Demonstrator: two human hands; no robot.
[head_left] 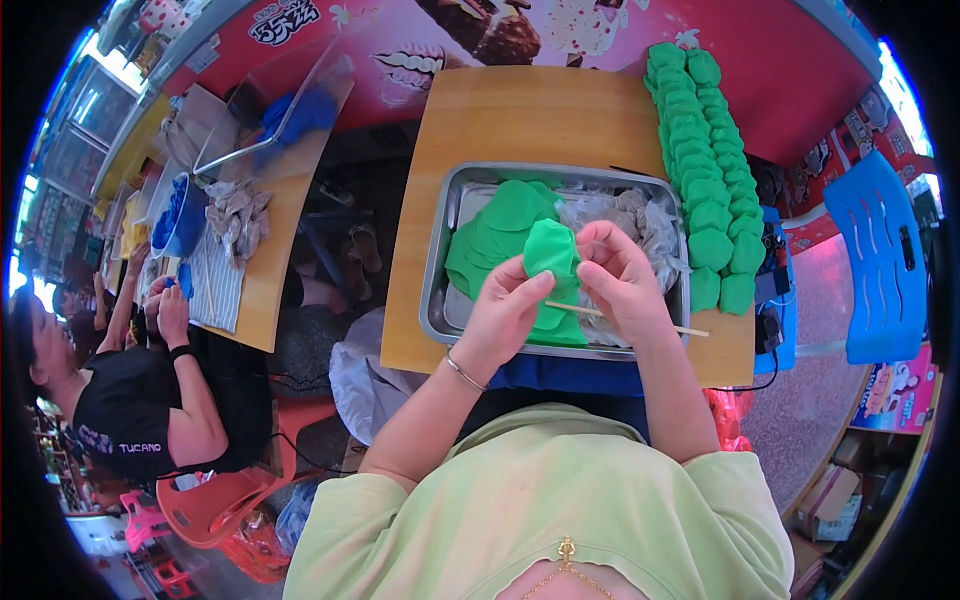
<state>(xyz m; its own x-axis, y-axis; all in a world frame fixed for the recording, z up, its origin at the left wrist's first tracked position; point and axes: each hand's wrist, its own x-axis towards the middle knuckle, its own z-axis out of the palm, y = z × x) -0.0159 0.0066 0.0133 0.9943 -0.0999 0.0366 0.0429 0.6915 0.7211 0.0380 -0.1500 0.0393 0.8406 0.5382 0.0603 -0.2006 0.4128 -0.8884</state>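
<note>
My left hand [508, 308] pinches a thin green sheet piece [550, 247], folded and raised above a metal tray. The thumb and fingertips of my right hand [628, 285] are closed at the right edge of this piece. A thin wooden stick [692, 331] runs under my right hand, apparently kept against its palm; the grip itself is hidden. In the tray [436, 312] lies a fanned stack of flat, rounded green pieces [490, 235]. Beside the stack, clear plastic bags [650, 225] hold greyish bits I cannot make out.
Rows of finished-looking green cupped pieces [708, 200] line the right side of the wooden table [500, 110]. A blue chair [880, 260] stands at the right. To the left, a person [140, 400] handles something blue at another table [270, 270] with a blue basin [180, 225].
</note>
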